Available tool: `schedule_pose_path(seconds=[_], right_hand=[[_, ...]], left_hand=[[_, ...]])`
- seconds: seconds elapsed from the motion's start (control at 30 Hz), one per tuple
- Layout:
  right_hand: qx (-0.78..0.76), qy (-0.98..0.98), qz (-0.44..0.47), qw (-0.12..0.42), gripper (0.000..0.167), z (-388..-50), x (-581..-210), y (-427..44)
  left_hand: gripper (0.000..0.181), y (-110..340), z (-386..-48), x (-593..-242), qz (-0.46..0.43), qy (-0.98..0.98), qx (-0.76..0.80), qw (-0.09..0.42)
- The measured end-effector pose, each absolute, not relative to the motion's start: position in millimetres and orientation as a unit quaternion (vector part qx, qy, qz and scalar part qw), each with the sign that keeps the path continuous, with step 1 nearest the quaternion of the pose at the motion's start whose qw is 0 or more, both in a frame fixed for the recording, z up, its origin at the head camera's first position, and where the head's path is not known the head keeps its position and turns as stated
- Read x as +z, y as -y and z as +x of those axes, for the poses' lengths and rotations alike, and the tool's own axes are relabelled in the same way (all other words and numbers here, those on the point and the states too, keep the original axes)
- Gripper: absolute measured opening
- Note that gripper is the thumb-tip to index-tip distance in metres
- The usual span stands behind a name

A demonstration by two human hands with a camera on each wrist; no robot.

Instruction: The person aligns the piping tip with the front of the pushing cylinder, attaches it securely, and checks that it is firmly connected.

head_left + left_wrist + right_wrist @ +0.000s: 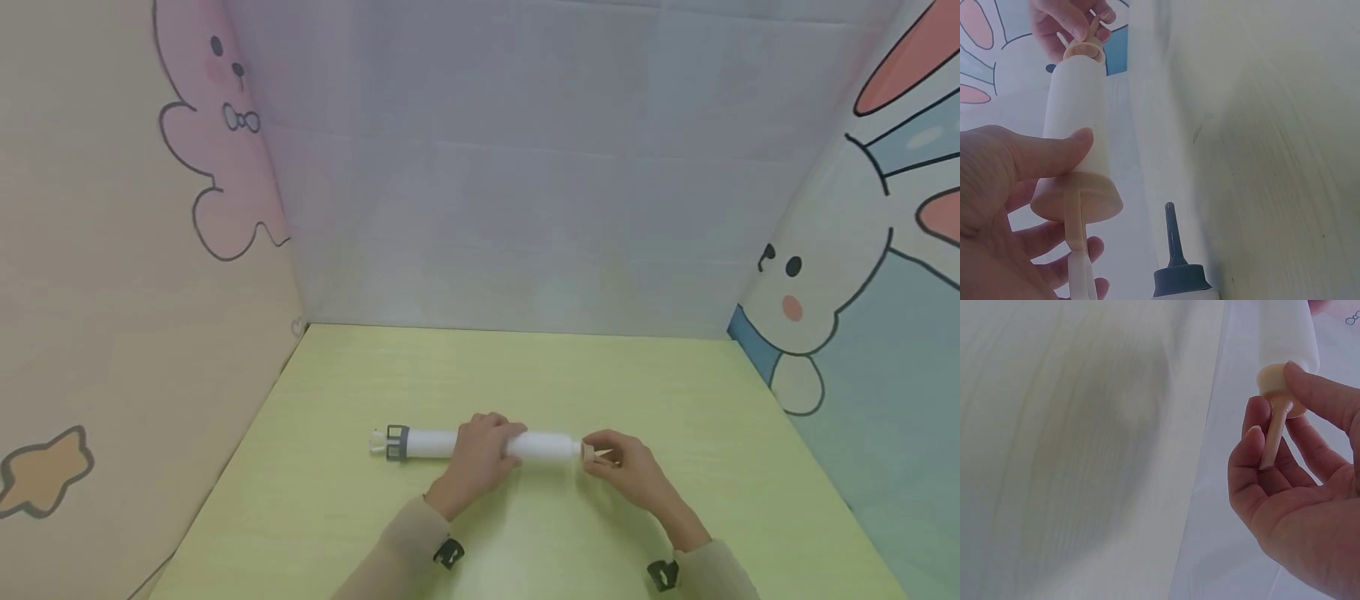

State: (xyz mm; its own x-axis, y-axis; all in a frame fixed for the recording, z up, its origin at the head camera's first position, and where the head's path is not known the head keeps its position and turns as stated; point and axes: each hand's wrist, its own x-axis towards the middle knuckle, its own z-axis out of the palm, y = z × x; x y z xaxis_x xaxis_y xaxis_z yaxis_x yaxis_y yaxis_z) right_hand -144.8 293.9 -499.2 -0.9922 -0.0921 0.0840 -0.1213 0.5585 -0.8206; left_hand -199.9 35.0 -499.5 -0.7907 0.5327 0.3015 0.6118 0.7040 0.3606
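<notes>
My left hand (483, 450) grips a white cylinder (546, 446), thumb along its side. My right hand (626, 468) pinches a beige stemmed end piece (587, 452) at the cylinder's right end; in the right wrist view its short stem (1275, 440) lies between the fingers. In the left wrist view, the cylinder's nearer end meets a flared beige part (1079, 203) with a thin stem. Below it, apart from the hand, is a dark pointed nozzle cap (1180, 278) on a white body. A grey slotted collar (399, 443) with pale prongs lies left of my left hand.
The pale yellow tabletop (510, 375) spreads around both hands. A plain white curtain (510, 183) hangs along the back, with cartoon-printed cloths at left and right. A dark wrist camera (448, 552) sits at each sleeve.
</notes>
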Motion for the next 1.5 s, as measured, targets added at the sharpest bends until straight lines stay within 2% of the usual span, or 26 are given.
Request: schedule_pose_path(seconds=[0.43,1.5], right_hand=[[0.47,0.879,0.079,0.016,0.031,-146,-498,-288],[0.49,0.866,0.105,-0.005,0.033,-149,-499,-291]], left_hand=[[0.044,-36,-198,-509,-0.323,0.911,-0.229,0.113],[0.044,-33,-200,-512,-0.332,0.908,-0.235,0.101]])
